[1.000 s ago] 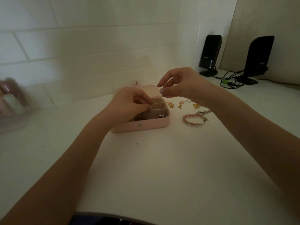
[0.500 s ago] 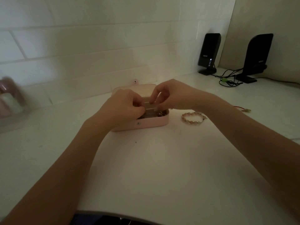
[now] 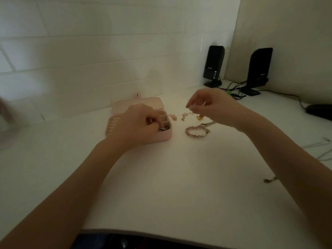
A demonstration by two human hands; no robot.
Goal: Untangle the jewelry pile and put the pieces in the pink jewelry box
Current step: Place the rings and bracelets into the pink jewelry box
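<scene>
The pink jewelry box (image 3: 115,126) lies open on the white desk, its lid (image 3: 152,102) folded back toward the wall. My left hand (image 3: 138,123) is inside the box, fingers curled over dark jewelry (image 3: 164,129) in the front right compartment. My right hand (image 3: 210,106) hovers to the right of the box, fingertips pinched together above small gold and pink pieces (image 3: 183,116). A yellow charm (image 3: 199,118) sits just under that hand. A pink beaded bracelet (image 3: 195,132) lies on the desk nearer me.
Two black speakers (image 3: 213,65) (image 3: 258,69) stand at the back right with tangled cables (image 3: 233,90). A dark object (image 3: 319,110) lies at the far right, white cords (image 3: 321,150) below it. A small clasp (image 3: 268,180) lies by my right forearm.
My right hand has left the box and moved right, over the loose pieces. My left hand has stayed in the box and reached deeper into the front compartment.
</scene>
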